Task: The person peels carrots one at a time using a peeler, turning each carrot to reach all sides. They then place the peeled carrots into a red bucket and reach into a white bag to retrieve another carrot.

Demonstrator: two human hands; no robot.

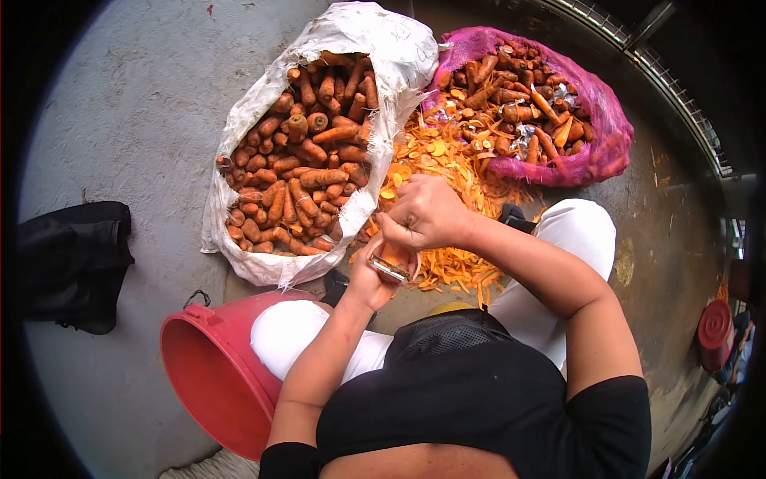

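My left hand (369,281) is closed around a metal peeler (389,269), whose shiny edge shows between thumb and fingers. Just above it, my right hand (427,212) is curled into a fist, thumb pointing at the left hand. A bit of orange carrot (396,253) shows between the two hands; most of it is hidden by my fingers. Beneath and beyond my hands lies a heap of orange peelings (451,267) with some cut ends. A white sack (357,231) full of unpeeled carrots (295,188) lies open at the upper left of my hands.
A purple mesh sack (610,144) holding carrots and scraps lies at the upper right. By my left knee a red bucket (263,351) rests tipped on its side. Black cloth (76,263) lies far left. Another red container (715,335) stands at the far right, near a floor grating (678,100).
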